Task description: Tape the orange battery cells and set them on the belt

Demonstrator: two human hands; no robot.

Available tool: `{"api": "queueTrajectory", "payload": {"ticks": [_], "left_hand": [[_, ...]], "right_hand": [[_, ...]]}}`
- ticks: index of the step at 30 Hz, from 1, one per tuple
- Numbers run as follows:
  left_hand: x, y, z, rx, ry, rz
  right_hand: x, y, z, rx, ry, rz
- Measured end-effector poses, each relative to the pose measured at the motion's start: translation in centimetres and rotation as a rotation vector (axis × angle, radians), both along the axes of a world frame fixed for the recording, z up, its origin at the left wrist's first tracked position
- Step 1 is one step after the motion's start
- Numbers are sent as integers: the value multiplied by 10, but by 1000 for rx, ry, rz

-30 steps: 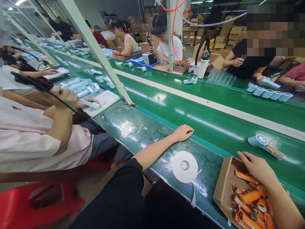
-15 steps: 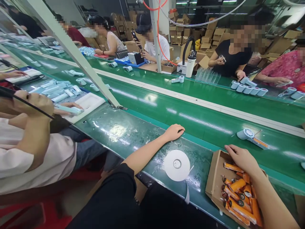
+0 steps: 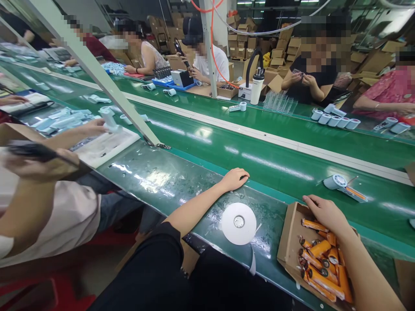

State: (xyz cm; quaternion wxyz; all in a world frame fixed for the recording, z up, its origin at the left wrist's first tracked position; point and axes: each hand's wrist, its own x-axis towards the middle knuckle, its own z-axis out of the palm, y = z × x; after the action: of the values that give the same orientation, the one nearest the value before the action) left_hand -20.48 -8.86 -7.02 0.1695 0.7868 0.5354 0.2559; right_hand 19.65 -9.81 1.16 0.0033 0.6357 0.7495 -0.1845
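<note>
My left hand [image 3: 236, 179] rests at the inner edge of the green bench top, its fingers loosely bent with a small gap at the thumb and nothing in them. Nearer to me lies a roll of white tape [image 3: 246, 229], flat on the bench with a loose strip at its side. My right hand [image 3: 327, 214] lies across the far rim of a cardboard box [image 3: 285, 235], fingers stretched out and empty. Several orange-wrapped batteries [image 3: 320, 249] with wires fill the box beneath my right forearm.
A light-blue device [image 3: 335, 182] with an orange battery lies on the green conveyor belt [image 3: 279, 151]. A slanted metal post [image 3: 106, 82] rises at left, beside a co-worker's blurred hand [image 3: 42, 166] and a heap of blue casings [image 3: 65, 119]. More people sit across the belt.
My hands keep their places; the view shifts slightly. The co-worker at left has lifted a light-blue casing, and the person in black across the belt has brought both hands together.
</note>
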Motion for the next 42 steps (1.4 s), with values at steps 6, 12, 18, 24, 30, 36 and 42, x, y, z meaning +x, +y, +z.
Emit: {"api": "queueTrajectory", "payload": {"ticks": [6, 12, 18, 24, 30, 36, 42], "left_hand": [[-1, 1, -1, 16, -9, -4], [-1, 1, -3, 39, -24, 6], [-1, 2, -6, 53, -27, 4], [-1, 2, -7, 61, -25, -3], [-2, 2, -7, 64, -21, -5], [-2, 2, -8, 69, -18, -4], [-2, 1, -7, 67, -15, -7]], "right_hand": [[-1, -1, 1, -28, -8, -19], [-3, -2, 4, -54, 0, -26], [-4, -3, 7, -81, -9, -41], [-5, -3, 8, -93, -6, -44], [-6, -4, 9, -97, -7, -44], [-6, -4, 9, -83, 4, -41], [-6, -5, 10, -73, -4, -43]]}}
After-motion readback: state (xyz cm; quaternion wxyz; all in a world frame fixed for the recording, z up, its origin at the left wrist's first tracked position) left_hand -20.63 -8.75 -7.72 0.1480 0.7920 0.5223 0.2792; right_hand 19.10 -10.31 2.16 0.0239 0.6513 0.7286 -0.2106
